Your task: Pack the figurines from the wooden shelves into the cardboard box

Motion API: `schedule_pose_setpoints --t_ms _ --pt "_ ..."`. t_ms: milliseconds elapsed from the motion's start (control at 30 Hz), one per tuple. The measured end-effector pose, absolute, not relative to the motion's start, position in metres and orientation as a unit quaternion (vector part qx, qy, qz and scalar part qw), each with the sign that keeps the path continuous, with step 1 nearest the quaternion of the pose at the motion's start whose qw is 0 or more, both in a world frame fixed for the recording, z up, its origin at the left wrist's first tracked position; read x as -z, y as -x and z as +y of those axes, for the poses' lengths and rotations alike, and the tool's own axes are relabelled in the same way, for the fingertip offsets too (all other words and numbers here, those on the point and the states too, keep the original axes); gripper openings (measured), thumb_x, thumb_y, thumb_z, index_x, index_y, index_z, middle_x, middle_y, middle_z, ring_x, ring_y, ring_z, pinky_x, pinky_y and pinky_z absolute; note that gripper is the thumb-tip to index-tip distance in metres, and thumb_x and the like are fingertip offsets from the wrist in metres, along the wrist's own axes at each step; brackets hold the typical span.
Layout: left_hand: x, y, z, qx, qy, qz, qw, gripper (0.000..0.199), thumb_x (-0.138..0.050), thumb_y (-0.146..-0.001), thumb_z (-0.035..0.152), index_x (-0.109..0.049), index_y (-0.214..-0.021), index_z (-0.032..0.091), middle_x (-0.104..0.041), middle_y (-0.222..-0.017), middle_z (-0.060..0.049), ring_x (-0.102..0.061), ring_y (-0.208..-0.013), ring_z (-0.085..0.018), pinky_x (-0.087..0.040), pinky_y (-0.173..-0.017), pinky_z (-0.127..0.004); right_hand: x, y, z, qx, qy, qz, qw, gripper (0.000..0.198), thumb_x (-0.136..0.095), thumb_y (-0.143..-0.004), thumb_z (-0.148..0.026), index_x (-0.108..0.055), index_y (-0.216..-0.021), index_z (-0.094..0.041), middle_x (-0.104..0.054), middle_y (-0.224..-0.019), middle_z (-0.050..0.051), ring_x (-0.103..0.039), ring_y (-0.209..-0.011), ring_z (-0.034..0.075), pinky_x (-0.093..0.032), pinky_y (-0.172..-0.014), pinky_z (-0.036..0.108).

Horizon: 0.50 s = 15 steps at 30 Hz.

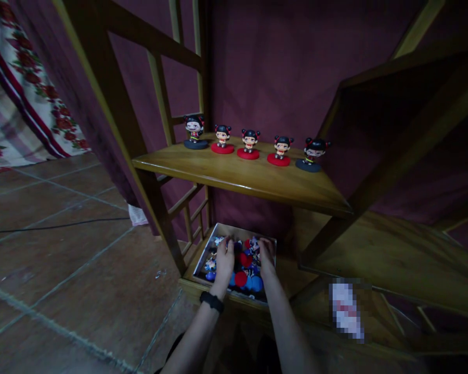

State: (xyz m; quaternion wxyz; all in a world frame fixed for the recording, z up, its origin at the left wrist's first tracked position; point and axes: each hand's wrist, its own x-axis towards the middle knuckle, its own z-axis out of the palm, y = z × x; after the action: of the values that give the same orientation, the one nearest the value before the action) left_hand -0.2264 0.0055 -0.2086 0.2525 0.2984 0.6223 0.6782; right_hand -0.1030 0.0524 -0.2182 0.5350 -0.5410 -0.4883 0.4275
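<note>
A shallow cardboard box (pixel 246 232) on the low shelf holds a jumble of small figurines with red, blue and dark round bases. Both of my hands reach into it. My left hand (pixel 225 259) is over the box's left half, thumb and fingers apart among the figurines; the fingertips are partly hidden. At the right side, my right hand (pixel 267 254) has its fingers closed at a small figurine (pixel 254 243), partly covered by them. A dark band (pixel 211 301) circles my left wrist.
Above the box, an upper wooden shelf (pixel 234 174) carries a row of several black-haired figurines (pixel 250 140) on red or dark bases. A slanted wooden post (pixel 331 234) stands right of the box. A blurred pale item (pixel 346 310) lies lower right. A cable (pixel 62 226) crosses the tiled floor.
</note>
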Motion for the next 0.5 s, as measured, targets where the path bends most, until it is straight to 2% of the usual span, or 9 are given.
schedule_pose_setpoints --t_ms 133,200,267,367,500 --pt "0.181 0.220 -0.018 -0.698 -0.338 0.605 0.178 0.015 -0.056 -0.076 0.023 -0.065 -0.087 0.022 -0.062 -0.093 -0.007 -0.054 -0.096 -0.024 -0.036 -0.094 -0.041 0.210 0.098 0.040 -0.369 0.586 -0.516 0.505 0.026 -0.041 -0.075 -0.029 -0.056 -0.094 -0.021 -0.061 -0.104 0.006 -0.058 -0.096 0.019 -0.046 -0.079 0.030" --pt "0.159 0.213 -0.039 -0.681 -0.414 0.594 0.114 0.017 -0.052 -0.079 0.021 -0.066 -0.090 0.024 -0.061 -0.094 -0.007 -0.053 -0.095 -0.023 -0.037 -0.091 -0.040 0.196 0.097 0.024 -0.331 0.563 -0.562 0.507 0.026 -0.042 -0.076 -0.025 -0.056 -0.097 -0.022 -0.062 -0.104 0.005 -0.057 -0.099 0.019 -0.045 -0.084 0.033" --pt "0.132 0.207 -0.063 -0.657 -0.486 0.575 0.038 0.020 -0.050 -0.080 0.019 -0.066 -0.091 0.026 -0.060 -0.095 -0.007 -0.052 -0.095 -0.023 -0.040 -0.087 -0.039 0.174 0.095 -0.002 -0.336 0.501 -0.620 0.502 0.026 -0.039 -0.079 -0.023 -0.057 -0.098 -0.024 -0.065 -0.097 0.004 -0.060 -0.092 0.018 -0.047 -0.081 0.033" --pt "0.074 0.205 -0.098 -0.649 -0.548 0.520 -0.088 0.026 -0.052 -0.078 0.014 -0.064 -0.097 0.028 -0.057 -0.098 -0.006 -0.052 -0.096 -0.022 -0.041 -0.087 -0.038 0.124 0.088 -0.050 -0.301 0.382 -0.703 0.520 0.026 -0.038 -0.082 -0.018 -0.062 -0.090 -0.026 -0.065 -0.094 0.003 -0.061 -0.090 0.017 -0.048 -0.080 0.031" --pt "-0.034 0.222 -0.112 -0.672 -0.530 0.467 -0.222 0.031 -0.054 -0.079 0.017 -0.057 -0.109 0.026 -0.050 -0.114 -0.007 -0.046 -0.109 -0.022 -0.034 -0.098 -0.041 0.016 0.074 -0.092 -0.177 0.266 -0.760 0.566 0.030 -0.038 -0.084 -0.014 -0.062 -0.097 -0.027 -0.063 -0.101 0.005 -0.058 -0.097 0.018 -0.045 -0.085 0.033"
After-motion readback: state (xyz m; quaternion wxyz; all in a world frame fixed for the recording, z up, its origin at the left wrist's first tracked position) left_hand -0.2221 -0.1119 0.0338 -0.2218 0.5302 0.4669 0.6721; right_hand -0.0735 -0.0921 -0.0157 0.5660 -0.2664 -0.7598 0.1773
